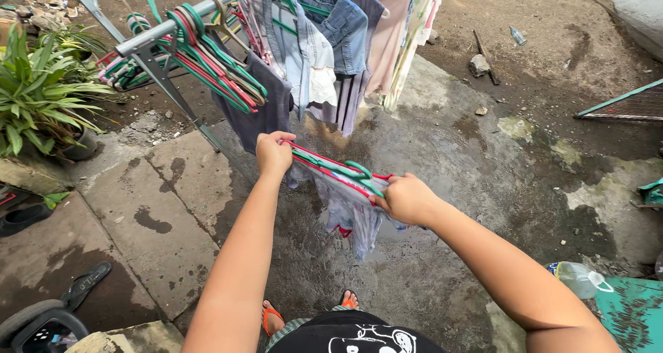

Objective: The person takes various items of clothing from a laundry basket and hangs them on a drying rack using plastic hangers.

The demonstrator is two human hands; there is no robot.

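- While stretched between both hands at frame centre: bundle of red and green hangers (331, 168) with a damp-looking pale garment (352, 215) drooping beneath.
- Left hand (273, 153): clenched on the hanger ends at the 10 o'clock side of the bundle.
- Right hand (406, 198): closed around hanger hooks and cloth at the 4 o'clock side.
- Handling, as judged: hangers light, stiff, prone to tangling; cloth soft, limp, probably heavier if wet. Best hold at hanger shoulders or hooks, not the cloth.
- Surroundings: drying rack rail (173, 25) at 11 o'clock carrying more hangers and hung clothes (331, 35); potted plant (34, 90) at 9 o'clock; plastic bottle (579, 278) at 4 o'clock on wet concrete floor (152, 215).
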